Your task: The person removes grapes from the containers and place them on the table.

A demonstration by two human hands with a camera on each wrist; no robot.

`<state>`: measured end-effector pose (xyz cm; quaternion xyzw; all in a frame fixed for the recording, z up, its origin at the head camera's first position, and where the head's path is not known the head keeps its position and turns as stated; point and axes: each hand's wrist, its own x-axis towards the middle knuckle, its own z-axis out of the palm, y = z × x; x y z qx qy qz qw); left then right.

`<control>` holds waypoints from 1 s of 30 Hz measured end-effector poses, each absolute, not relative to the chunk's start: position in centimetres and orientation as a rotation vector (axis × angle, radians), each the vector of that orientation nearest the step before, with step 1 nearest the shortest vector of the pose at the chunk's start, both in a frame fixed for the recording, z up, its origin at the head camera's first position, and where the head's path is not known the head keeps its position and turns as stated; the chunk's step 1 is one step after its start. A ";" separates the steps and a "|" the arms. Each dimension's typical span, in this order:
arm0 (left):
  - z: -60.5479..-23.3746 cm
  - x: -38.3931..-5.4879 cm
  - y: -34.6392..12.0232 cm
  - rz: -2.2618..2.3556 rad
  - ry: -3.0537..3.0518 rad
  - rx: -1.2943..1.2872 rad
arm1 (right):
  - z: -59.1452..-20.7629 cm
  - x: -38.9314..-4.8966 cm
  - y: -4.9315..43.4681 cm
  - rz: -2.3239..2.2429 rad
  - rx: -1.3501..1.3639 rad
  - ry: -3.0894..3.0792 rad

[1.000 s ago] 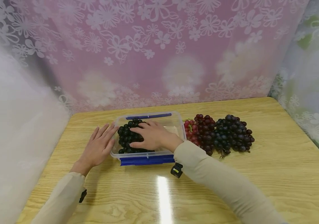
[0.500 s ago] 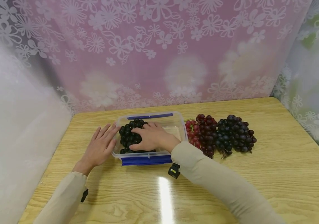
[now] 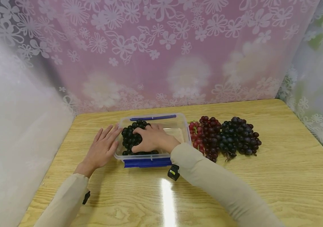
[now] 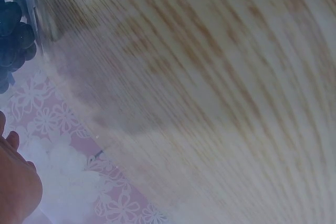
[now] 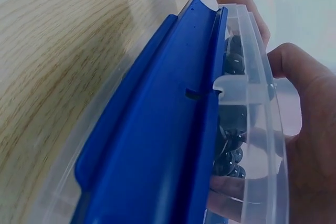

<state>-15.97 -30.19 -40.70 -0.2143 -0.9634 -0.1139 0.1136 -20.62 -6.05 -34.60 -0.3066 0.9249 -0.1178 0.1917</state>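
A clear plastic box (image 3: 188,135) with blue latches (image 5: 152,114) stands on the wooden table. A bunch of black grapes (image 3: 130,134) fills its left part. My right hand (image 3: 151,138) reaches inside over the bunch, thumb and fingers bent around it; the fingertips are partly hidden among the grapes. Through the box wall in the right wrist view, fingers (image 5: 228,187) show beside the grapes. My left hand (image 3: 100,151) lies with straight fingers against the box's left rim. The left wrist view catches only part of that hand (image 4: 16,187) at its edge.
Right of the box lie bunches of grapes side by side: bright red grapes (image 3: 196,138), dark red grapes (image 3: 211,132) and blue-black grapes (image 3: 239,135). A pink flowered curtain (image 3: 150,78) hangs behind the table (image 3: 207,195); a white sheet (image 3: 22,126) borders the left.
My right hand's spread fingers have drawn in around the black grapes, and its wrist has shifted slightly left. The left hand stays against the box.
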 end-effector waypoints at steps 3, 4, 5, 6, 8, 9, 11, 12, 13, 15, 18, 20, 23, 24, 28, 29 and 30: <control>-40.6 -16.0 -30.1 -0.330 -2.827 -0.629 | -34.8 -20.7 -6.2 -0.382 -0.832 2.576; -40.6 -16.0 -30.2 -0.331 -2.829 -0.630 | -34.8 -20.8 -6.3 -0.401 -0.820 2.572; -40.6 -16.0 -30.1 -0.331 -2.830 -0.630 | -34.9 -20.8 -6.3 -0.417 -0.812 2.568; -40.6 -16.1 -30.1 -0.330 -2.831 -0.632 | -34.9 -20.8 -6.4 -0.432 -0.805 2.567; -40.7 -16.1 -30.1 -0.329 -2.833 -0.634 | -35.0 -20.8 -6.5 -0.455 -0.787 2.567; -40.7 -16.1 -30.1 -0.326 -2.834 -0.633 | -35.0 -20.8 -6.5 -0.462 -0.779 2.566; -40.7 -16.1 -30.2 -0.323 -2.833 -0.632 | -35.0 -20.9 -6.6 -0.465 -0.772 2.560; -40.7 -16.1 -30.2 -0.324 -2.832 -0.631 | -34.9 -20.9 -6.6 -0.465 -0.768 2.556; -40.6 -16.0 -30.2 -0.323 -2.831 -0.629 | -34.9 -20.9 -6.6 -0.464 -0.763 2.547; -40.6 -16.0 -30.2 -0.323 -2.829 -0.627 | -34.8 -21.0 -6.7 -0.456 -0.752 2.525; -40.7 -16.0 -30.2 -0.328 -2.825 -0.630 | -34.8 -21.0 -6.7 -0.440 -0.735 2.500; -40.8 -16.0 -30.2 -0.327 -2.825 -0.631 | -34.8 -21.0 -6.7 -0.441 -0.729 2.494; -40.8 -16.0 -30.2 -0.323 -2.830 -0.626 | -35.0 -21.0 -6.8 -0.464 -0.749 2.503; -40.8 -16.0 -30.2 -0.324 -2.833 -0.624 | -35.1 -21.0 -6.9 -0.473 -0.757 2.514; -40.7 -15.8 -30.1 -0.329 -2.839 -0.614 | -35.4 -21.0 -7.1 -0.507 -0.777 2.577; -40.7 -15.8 -30.1 -0.330 -2.840 -0.613 | -35.5 -21.0 -7.1 -0.511 -0.779 2.596; -40.7 -15.8 -30.1 -0.330 -2.841 -0.614 | -35.5 -21.0 -7.1 -0.514 -0.779 2.608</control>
